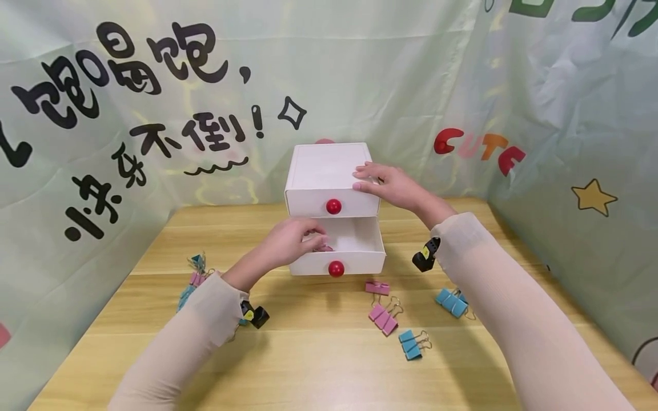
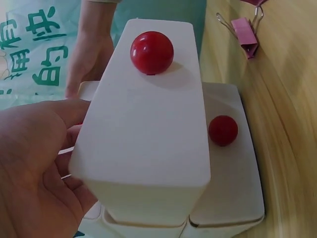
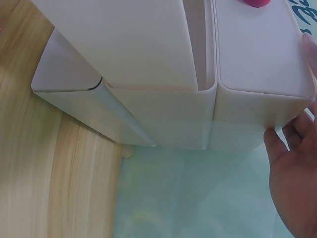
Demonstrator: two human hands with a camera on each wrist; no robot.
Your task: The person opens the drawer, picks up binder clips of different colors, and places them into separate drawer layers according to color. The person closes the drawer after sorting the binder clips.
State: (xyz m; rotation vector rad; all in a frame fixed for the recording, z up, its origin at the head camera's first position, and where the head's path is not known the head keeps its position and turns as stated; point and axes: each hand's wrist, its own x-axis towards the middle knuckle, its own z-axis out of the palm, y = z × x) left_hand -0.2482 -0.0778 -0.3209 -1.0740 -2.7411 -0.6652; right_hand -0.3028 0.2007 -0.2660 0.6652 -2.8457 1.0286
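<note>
A white cabinet (image 1: 331,165) of stacked drawers stands at the back of the table. Its middle drawer (image 2: 143,129) is pulled out, with a red knob (image 1: 336,269) on the front. My left hand (image 1: 288,242) reaches over the left side of this drawer, fingers bent inside it. Something pink, like a binder clip (image 1: 324,248), shows right at those fingertips; I cannot tell whether they pinch it. In the left wrist view the drawer wall hides the fingertips. My right hand (image 1: 393,185) rests on the cabinet's top right edge, fingers extended over the top.
Pink binder clips (image 1: 383,319) and a blue binder clip (image 1: 411,345) lie in front of the drawer. More blue clips (image 1: 452,302) are near the right forearm, and a mixed group of clips (image 1: 197,278) is by the left sleeve. A printed cloth (image 1: 401,85) hangs behind the table.
</note>
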